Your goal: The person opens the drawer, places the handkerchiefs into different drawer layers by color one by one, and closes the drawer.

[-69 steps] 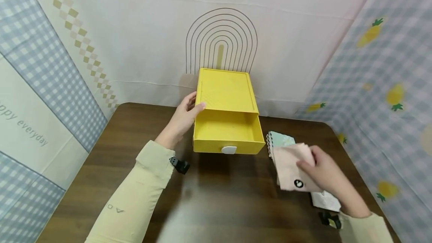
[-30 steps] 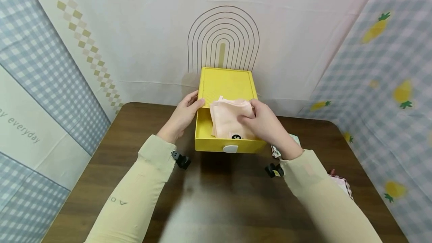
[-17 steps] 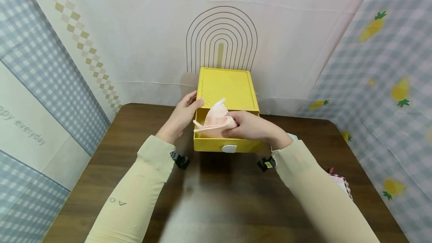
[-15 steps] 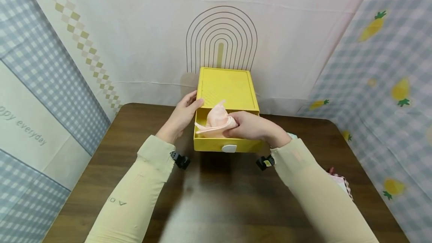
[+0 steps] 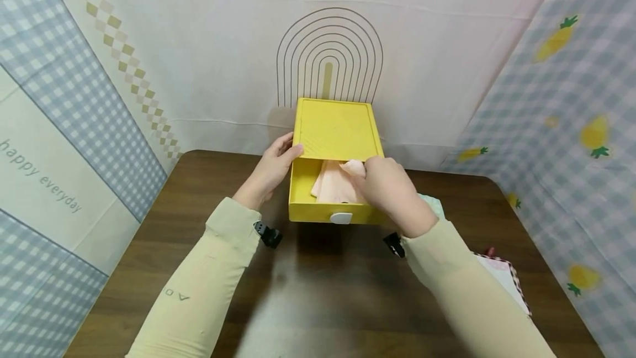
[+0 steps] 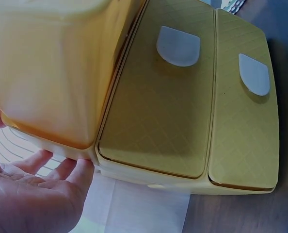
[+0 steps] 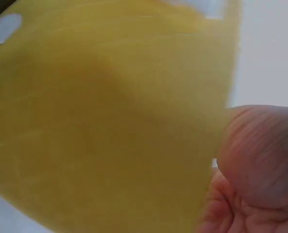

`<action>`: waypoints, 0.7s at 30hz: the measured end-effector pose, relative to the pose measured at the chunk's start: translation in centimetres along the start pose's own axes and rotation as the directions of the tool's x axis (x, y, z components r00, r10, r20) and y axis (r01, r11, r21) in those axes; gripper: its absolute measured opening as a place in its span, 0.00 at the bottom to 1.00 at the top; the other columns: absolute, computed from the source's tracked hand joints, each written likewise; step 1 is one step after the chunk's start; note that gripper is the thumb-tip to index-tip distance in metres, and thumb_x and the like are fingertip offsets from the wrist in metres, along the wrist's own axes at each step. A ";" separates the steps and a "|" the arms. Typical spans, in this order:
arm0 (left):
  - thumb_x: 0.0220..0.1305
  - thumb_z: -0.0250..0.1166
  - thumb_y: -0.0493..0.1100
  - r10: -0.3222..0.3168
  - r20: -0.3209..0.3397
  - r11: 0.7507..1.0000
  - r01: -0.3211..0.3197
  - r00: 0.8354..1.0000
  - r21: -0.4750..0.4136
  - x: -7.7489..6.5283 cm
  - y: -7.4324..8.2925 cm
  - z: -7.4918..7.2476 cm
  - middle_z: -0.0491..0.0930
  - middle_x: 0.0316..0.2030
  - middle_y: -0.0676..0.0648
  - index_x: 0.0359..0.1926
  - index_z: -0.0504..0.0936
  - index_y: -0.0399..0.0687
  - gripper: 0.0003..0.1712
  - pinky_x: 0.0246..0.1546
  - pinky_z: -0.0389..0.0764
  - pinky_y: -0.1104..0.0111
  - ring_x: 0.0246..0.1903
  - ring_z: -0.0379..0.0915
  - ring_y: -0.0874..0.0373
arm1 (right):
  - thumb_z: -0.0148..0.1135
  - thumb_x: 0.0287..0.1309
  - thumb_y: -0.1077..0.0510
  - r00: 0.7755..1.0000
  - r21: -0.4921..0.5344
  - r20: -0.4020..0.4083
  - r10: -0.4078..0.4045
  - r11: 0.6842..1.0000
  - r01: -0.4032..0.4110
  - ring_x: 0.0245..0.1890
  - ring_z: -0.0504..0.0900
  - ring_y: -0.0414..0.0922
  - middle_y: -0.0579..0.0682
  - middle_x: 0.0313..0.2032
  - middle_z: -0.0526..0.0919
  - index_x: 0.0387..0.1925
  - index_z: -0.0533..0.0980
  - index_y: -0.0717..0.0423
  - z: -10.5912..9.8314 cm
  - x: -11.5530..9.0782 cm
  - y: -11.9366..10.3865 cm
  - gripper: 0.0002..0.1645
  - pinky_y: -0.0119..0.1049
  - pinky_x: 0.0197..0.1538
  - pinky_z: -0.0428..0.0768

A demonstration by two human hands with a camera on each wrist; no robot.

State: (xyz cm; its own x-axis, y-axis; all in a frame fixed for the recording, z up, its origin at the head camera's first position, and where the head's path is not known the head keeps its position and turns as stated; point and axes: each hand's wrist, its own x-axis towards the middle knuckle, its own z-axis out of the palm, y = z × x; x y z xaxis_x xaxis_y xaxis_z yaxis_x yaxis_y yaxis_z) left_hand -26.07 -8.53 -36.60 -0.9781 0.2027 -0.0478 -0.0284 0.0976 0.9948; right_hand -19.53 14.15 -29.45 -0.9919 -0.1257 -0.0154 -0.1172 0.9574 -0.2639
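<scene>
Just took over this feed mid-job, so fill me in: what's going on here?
A person's left hand grips the near left edge of a yellow drawer unit. The right hand reaches into its open top drawer, at a pink cloth; its fingertips are hidden, so its grip is unclear. The two lower drawers are closed. A mint cloth and a check-edged cloth lie on the table, partly hidden by the right arm.
</scene>
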 end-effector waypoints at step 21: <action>0.68 0.56 0.62 0.003 -0.001 0.999 -0.003 1.000 0.035 0.1 -0.2 -0.1 0.58 0.70 0.56 0.74 0.56 0.65 0.37 0.66 0.58 0.57 0.68 0.53 0.58 | 0.52 0.68 0.54 0.998 -0.055 0.057 -0.013 0.998 0.016 0.18 0.67 0.46 0.49 0.16 0.68 0.15 0.71 0.54 1.9 2.2 -1.5 0.24 0.37 0.21 0.67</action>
State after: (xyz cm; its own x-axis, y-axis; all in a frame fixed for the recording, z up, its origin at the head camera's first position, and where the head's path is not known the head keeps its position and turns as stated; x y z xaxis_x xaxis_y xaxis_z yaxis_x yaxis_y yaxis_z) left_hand -26.24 -8.66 -36.78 -0.9783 0.2023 -0.0450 -0.0185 0.1308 0.9912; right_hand -21.40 11.99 -30.91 -0.9859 -0.1531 -0.0671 -0.1360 0.9681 -0.2105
